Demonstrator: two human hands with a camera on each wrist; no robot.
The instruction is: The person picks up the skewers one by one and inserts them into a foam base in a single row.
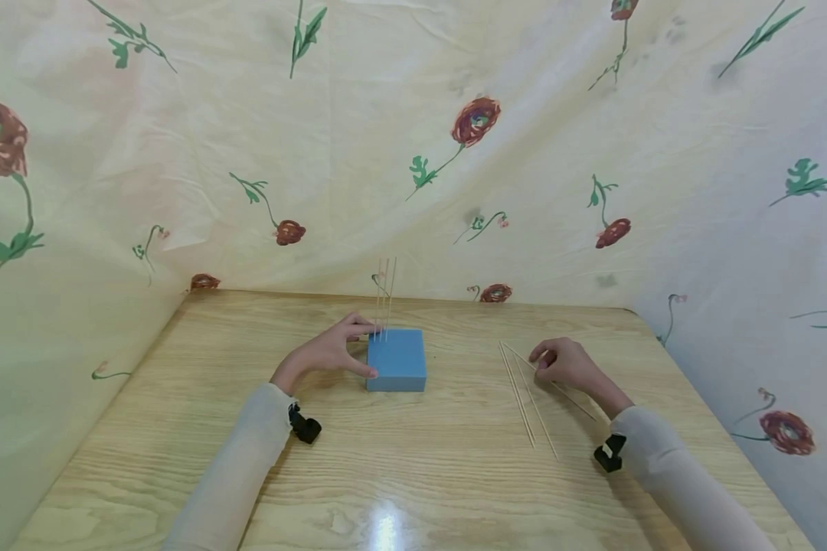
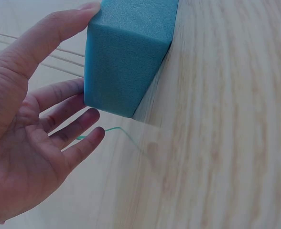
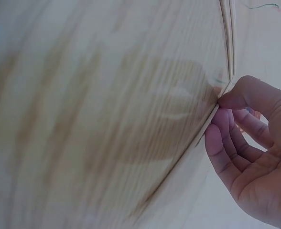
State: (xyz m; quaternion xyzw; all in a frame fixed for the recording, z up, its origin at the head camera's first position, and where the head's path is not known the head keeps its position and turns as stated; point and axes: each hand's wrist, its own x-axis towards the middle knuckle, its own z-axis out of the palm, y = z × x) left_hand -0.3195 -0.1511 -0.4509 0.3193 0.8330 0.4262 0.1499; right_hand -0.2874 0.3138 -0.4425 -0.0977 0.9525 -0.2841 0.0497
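Note:
A blue foam block (image 1: 398, 360) sits on the table with three thin wooden sticks (image 1: 387, 298) standing upright near its back left corner. My left hand (image 1: 331, 350) holds the block from its left side, thumb at the front corner and index finger at the back; in the left wrist view the thumb lies along the block's edge and the lower fingers spread loosely. Over to the right, my right hand (image 1: 567, 363) pinches a thin stick (image 1: 579, 405) that lies slanted along the table. Thumb and fingertips meet on that stick in the right wrist view.
Left of the right hand, several more sticks (image 1: 518, 398) lie on the wooden table (image 1: 441, 474), their far ends close together. A flowered cloth (image 1: 358, 153) hangs behind the table and along both sides. A black wrist camera (image 1: 306, 425) is strapped on each sleeve.

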